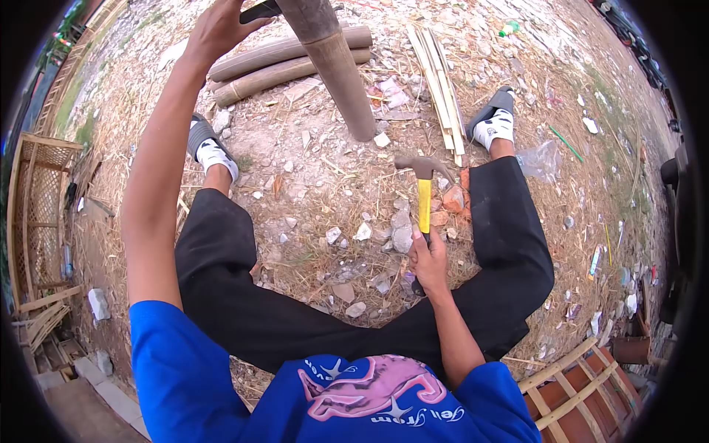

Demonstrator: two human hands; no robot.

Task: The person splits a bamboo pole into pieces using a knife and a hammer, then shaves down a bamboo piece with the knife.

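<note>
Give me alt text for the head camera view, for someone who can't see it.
A person's right hand grips a yellow-and-black claw hammer; the left hand is at a dark, partly cropped tool by a standing bamboo pole. Other bamboo lengths and pale strips lie on rubble-strewn ground.

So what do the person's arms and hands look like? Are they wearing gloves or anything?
No gloves: the left hand, partly cut off by the picture's top edge, and the right hand are both bare. I see no watch or bracelet. The arms are bare up to short, bright blue sleeves. They belong to a shirt with a pink picture and white lettering.
</note>
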